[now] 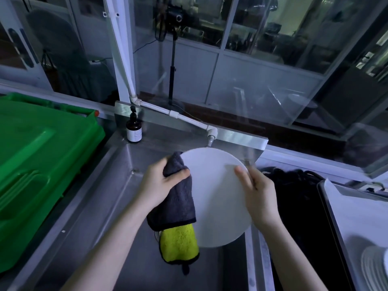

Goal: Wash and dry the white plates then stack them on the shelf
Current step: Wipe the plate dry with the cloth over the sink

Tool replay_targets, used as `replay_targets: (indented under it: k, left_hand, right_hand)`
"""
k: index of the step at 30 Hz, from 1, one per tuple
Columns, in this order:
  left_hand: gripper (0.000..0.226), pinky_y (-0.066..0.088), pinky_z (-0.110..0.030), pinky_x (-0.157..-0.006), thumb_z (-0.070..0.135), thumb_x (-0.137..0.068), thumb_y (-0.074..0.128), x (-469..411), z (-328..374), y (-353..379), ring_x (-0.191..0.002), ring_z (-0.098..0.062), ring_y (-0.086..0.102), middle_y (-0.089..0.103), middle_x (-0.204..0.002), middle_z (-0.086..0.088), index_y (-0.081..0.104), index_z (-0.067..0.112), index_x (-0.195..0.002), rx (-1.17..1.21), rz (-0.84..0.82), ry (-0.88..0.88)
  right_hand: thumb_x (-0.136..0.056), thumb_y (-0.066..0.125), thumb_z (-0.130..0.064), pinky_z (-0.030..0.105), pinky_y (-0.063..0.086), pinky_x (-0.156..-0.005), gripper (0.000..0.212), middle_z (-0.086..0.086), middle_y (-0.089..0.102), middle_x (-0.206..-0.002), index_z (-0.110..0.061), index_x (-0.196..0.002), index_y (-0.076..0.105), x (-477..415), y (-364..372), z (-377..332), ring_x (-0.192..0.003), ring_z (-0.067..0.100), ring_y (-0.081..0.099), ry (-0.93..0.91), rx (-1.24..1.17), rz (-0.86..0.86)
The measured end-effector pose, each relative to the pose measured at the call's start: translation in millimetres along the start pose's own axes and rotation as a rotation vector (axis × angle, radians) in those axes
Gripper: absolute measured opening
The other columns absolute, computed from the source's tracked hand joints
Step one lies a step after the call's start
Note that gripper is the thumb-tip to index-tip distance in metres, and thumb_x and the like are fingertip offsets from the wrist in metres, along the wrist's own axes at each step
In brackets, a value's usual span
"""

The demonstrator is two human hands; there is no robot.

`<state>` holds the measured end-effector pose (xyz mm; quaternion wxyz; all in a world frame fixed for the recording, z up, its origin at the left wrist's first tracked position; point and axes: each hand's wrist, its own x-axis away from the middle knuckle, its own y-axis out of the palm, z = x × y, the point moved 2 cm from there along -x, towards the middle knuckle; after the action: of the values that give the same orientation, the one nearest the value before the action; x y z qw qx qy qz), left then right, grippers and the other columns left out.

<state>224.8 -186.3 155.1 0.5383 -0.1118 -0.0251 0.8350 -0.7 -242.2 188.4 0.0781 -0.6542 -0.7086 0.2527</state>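
Drying the white plate (218, 196) over the sink (117, 185), toward its right edge: left hand (159, 185) pinching the grey-yellow cloth (178, 204) onto the left rim, right hand (260, 198) gripping the right rim. Best wiping both faces, turning by the rim, grip firm against slipping.

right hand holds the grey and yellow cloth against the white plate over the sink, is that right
No, the left hand holds the grey and yellow cloth against the white plate over the sink, as the head view shows; the right hand grips the plate's other edge.
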Motion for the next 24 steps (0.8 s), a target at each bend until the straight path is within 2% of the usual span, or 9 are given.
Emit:
replay_targets:
  k: [3, 5, 7, 9, 12, 15, 17, 20, 24]
  left_hand:
    - [0.041, 0.039, 0.001, -0.07, 0.024, -0.072, 0.086, -4, 14, 1, -0.082, 0.026, 0.055, 0.062, -0.079, 0.044, 0.057, 0.047, -0.089, -0.191, -0.228, 0.119]
    - [0.038, 0.039, -0.002, -0.068, 0.029, -0.068, 0.088, -3, 20, 9, -0.077, 0.023, 0.056, 0.063, -0.075, 0.04, 0.057, 0.046, -0.081, -0.307, -0.372, 0.176]
    - [0.036, 0.039, -0.003, -0.068, 0.027, -0.069, 0.088, 0, 16, 14, -0.077, 0.021, 0.058, 0.064, -0.075, 0.038, 0.059, 0.045, -0.083, -0.292, -0.372, 0.206]
    - [0.031, 0.041, -0.003, -0.069, 0.021, -0.075, 0.084, 6, 7, 12, -0.079, 0.02, 0.06, 0.065, -0.075, 0.038, 0.062, 0.042, -0.084, -0.168, -0.177, 0.16]
    - [0.013, 0.05, -0.017, -0.064, 0.026, -0.085, 0.074, 22, -15, 19, -0.07, 0.003, 0.067, 0.07, -0.07, 0.018, 0.064, 0.023, -0.077, 0.09, 0.25, -0.121]
    - [0.014, 0.051, -0.016, -0.058, 0.031, -0.086, 0.071, 32, -30, 34, -0.073, -0.005, 0.071, 0.073, -0.076, 0.007, 0.066, 0.018, -0.086, 0.38, 0.433, -0.373]
    - [0.015, 0.052, -0.018, -0.058, 0.029, -0.085, 0.073, 27, -32, 29, -0.076, -0.011, 0.071, 0.073, -0.074, 0.006, 0.067, 0.016, -0.083, 0.379, 0.411, -0.38]
    - [0.021, 0.053, -0.028, -0.063, 0.031, -0.081, 0.077, 13, -24, 7, -0.073, -0.013, 0.069, 0.072, -0.071, 0.004, 0.065, 0.015, -0.078, 0.158, 0.324, -0.263]
    - [0.027, 0.049, -0.035, -0.073, 0.03, -0.074, 0.084, -6, 11, 1, -0.078, -0.013, 0.066, 0.073, -0.08, -0.003, 0.069, 0.01, -0.085, -0.223, -0.083, 0.05]
  right_hand:
    - [-0.096, 0.062, -0.031, 0.017, 0.029, -0.049, 0.041, -0.012, 0.042, -0.051, -0.023, -0.059, 0.046, -4, 2, -8, -0.05, 0.005, 0.037, -0.143, 0.154, -0.194]
    - [-0.095, 0.064, -0.028, 0.018, 0.028, -0.051, 0.041, -0.008, 0.04, -0.052, -0.019, -0.06, 0.045, -2, 11, -17, -0.053, 0.006, 0.038, -0.305, 0.268, -0.321]
    - [-0.095, 0.065, -0.027, 0.02, 0.027, -0.053, 0.041, -0.006, 0.036, -0.054, -0.011, -0.062, 0.047, -2, 13, -21, -0.055, 0.007, 0.036, -0.386, 0.28, -0.34]
    - [-0.095, 0.066, -0.028, 0.02, 0.027, -0.051, 0.043, -0.008, 0.038, -0.052, -0.016, -0.059, 0.045, -8, 5, -18, -0.052, 0.005, 0.036, -0.33, 0.251, -0.223]
    - [-0.097, 0.063, -0.035, 0.028, 0.025, -0.051, 0.051, -0.01, 0.032, -0.053, -0.013, -0.058, 0.037, -3, 3, -3, -0.053, 0.005, 0.028, -0.011, -0.015, 0.12]
    - [-0.099, 0.057, -0.036, 0.03, 0.024, -0.052, 0.052, -0.011, 0.032, -0.052, -0.021, -0.055, 0.037, 22, 26, 12, -0.053, 0.007, 0.028, 0.254, -0.251, 0.346]
    - [-0.1, 0.057, -0.034, 0.03, 0.03, -0.053, 0.046, -0.012, 0.041, -0.053, -0.026, -0.056, 0.046, 27, 27, 23, -0.053, 0.006, 0.035, 0.269, -0.286, 0.234]
    - [-0.091, 0.072, -0.022, 0.029, 0.046, -0.058, 0.008, -0.003, 0.069, -0.071, -0.021, -0.083, 0.068, 12, 3, 17, -0.064, 0.009, 0.059, 0.151, -0.267, -0.099]
    - [-0.083, 0.077, -0.031, 0.017, 0.046, -0.062, 0.015, -0.005, 0.071, -0.077, -0.018, -0.089, 0.074, -11, -1, -17, -0.069, 0.003, 0.063, -0.087, -0.005, -0.38]
